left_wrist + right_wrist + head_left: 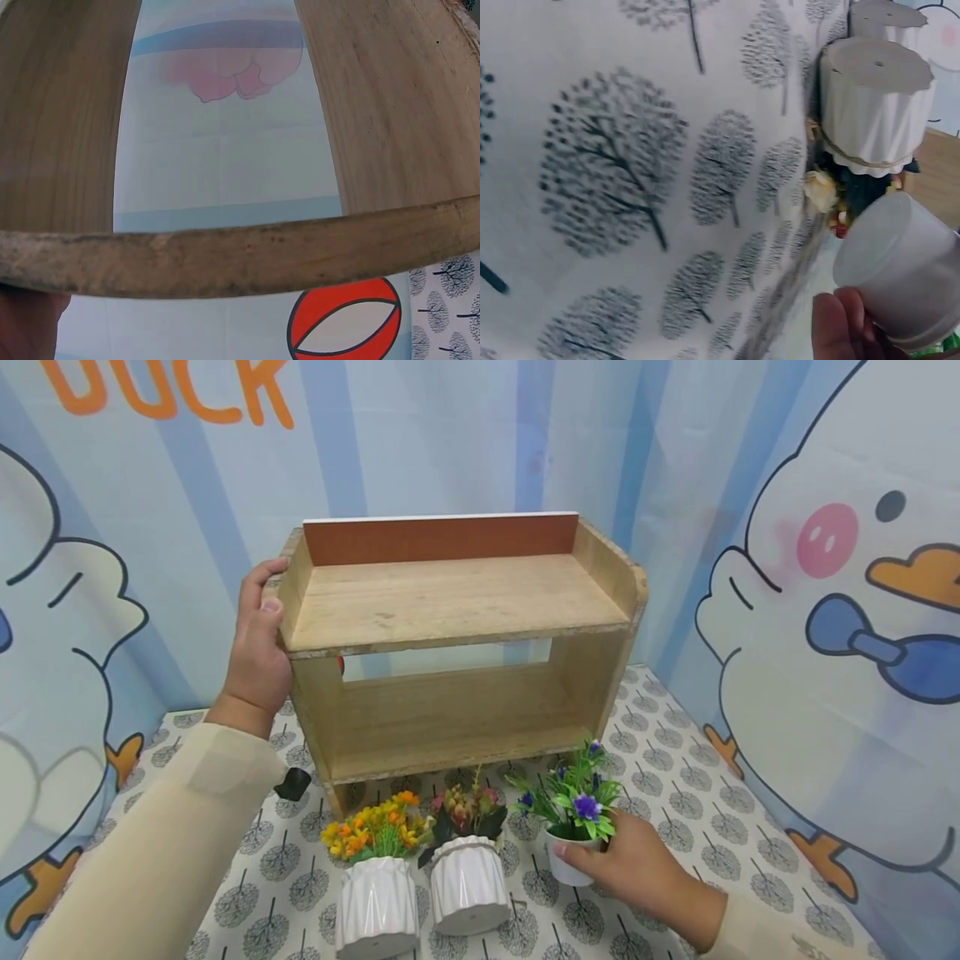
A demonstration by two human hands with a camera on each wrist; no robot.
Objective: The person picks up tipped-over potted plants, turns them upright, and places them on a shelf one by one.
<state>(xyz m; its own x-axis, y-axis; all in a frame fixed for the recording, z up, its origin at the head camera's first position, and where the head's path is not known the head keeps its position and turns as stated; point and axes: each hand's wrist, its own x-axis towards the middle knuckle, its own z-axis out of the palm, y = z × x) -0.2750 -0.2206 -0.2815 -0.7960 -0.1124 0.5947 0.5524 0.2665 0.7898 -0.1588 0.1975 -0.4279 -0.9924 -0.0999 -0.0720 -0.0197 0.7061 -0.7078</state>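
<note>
A two-tier wooden shelf [450,602] stands on a tree-patterned tablecloth [675,785]. My left hand [258,639] grips the shelf's left side panel, thumb on its front edge; the left wrist view shows the shelf's boards [225,259] up close. My right hand [626,860] holds a small white pot of purple flowers [573,814] just right of the shelf's front; its smooth pot [900,270] shows in the right wrist view with a fingertip [840,326] on it.
Two ribbed white pots stand in front of the shelf: one with orange and yellow flowers [375,877], one with pink succulents [467,860]. A small black object [292,783] lies by the shelf's left foot. Cartoon duck curtains surround the table.
</note>
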